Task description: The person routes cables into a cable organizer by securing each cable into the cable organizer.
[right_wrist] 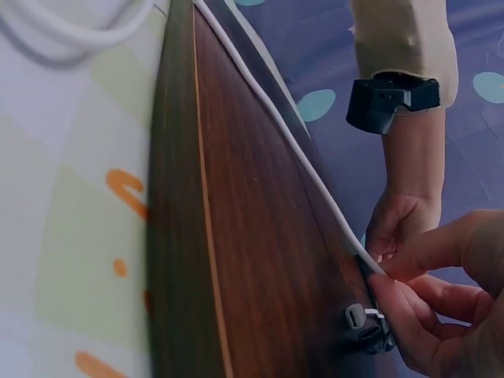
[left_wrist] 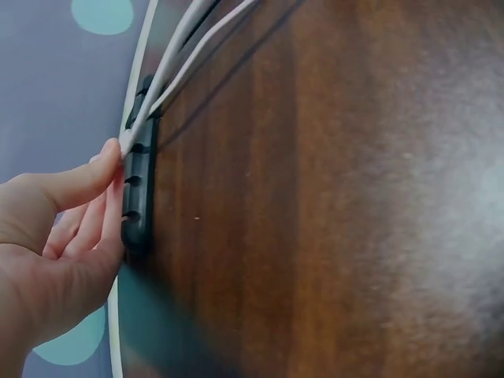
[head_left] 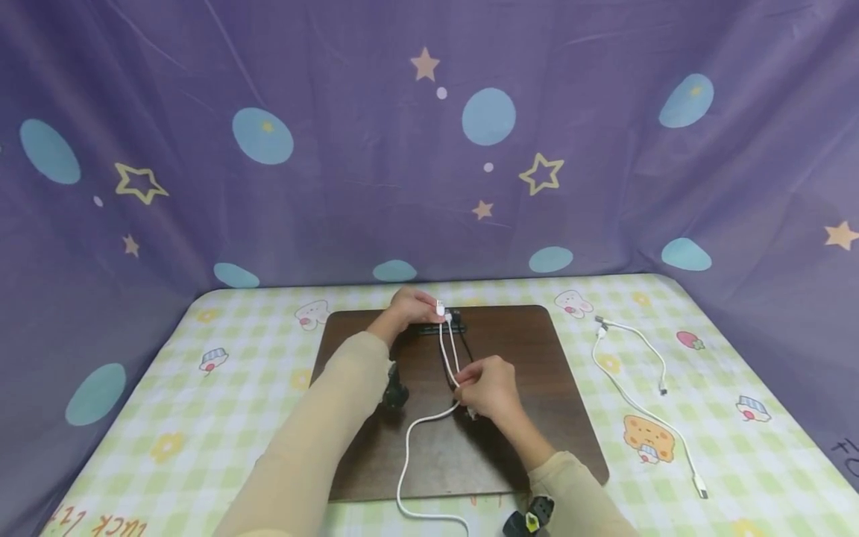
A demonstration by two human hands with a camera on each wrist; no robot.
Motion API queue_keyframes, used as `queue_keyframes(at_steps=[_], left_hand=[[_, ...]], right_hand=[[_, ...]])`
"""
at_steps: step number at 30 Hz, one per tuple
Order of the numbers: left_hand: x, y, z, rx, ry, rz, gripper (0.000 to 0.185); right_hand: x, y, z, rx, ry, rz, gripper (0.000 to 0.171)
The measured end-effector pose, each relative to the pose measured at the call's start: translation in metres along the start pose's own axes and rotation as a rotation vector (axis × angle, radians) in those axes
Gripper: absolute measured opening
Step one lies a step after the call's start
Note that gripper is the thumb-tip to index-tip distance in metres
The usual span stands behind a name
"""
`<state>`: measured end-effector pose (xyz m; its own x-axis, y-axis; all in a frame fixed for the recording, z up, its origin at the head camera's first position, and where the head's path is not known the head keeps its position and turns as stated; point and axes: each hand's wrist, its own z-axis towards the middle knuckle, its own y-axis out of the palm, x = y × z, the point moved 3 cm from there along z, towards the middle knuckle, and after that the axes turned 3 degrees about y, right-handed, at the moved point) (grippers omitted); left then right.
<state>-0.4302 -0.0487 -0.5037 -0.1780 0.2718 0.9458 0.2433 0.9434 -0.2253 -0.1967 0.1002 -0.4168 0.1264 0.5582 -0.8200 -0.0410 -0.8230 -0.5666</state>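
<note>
A black cable holder (left_wrist: 138, 189) with several slots lies along the far edge of a dark brown wooden board (head_left: 376, 462). At the holder, my left hand (head_left: 411, 306) pinches a white USB cable (head_left: 408, 455) between thumb and fingers, just below its plug (head_left: 440, 307). Beside it a second white cable (left_wrist: 209, 39) and a black one run from the holder. Nearer the board's middle, my right hand (head_left: 490, 384) pinches the white USB cable partway along; its loose length curves over the board's front edge. A small plug end (right_wrist: 358, 316) shows below the right fingertips.
On the checkered tablecloth (head_left: 255, 418), right of the board, lie a longer white cable (head_left: 637, 406) and a shorter white cable (head_left: 647, 343). A purple curtain (head_left: 335, 186) with stars hangs behind the table. Both wrists carry a black camera.
</note>
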Motion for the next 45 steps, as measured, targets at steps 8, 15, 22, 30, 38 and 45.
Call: queue_keyframes(at_steps=[8, 15, 22, 30, 38, 45], left_hand=[[0.061, 0.008, -0.09, 0.211, 0.046, 0.256, 0.028], [0.062, 0.009, -0.09, 0.292, 0.063, 0.291, 0.024], [0.068, 0.014, -0.088, 0.311, 0.009, 0.243, 0.015], [0.07, 0.01, -0.094, 0.315, -0.043, 0.206, 0.028], [0.069, 0.009, -0.1, 0.292, 0.027, 0.276, 0.029], [0.072, 0.01, -0.11, 0.289, 0.067, 0.357, 0.027]], right_hand=[[-0.002, 0.007, -0.001, -0.004, -0.054, -0.025, 0.013], [-0.006, 0.015, -0.001, 0.037, -0.152, -0.152, 0.019], [-0.012, 0.014, -0.002, 0.074, -0.178, -0.239, 0.02], [-0.017, 0.012, -0.003, 0.039, -0.146, -0.352, 0.019], [-0.016, 0.008, -0.003, 0.023, -0.187, -0.362, 0.014], [-0.014, 0.007, -0.008, 0.06, -0.195, -0.309, 0.012]])
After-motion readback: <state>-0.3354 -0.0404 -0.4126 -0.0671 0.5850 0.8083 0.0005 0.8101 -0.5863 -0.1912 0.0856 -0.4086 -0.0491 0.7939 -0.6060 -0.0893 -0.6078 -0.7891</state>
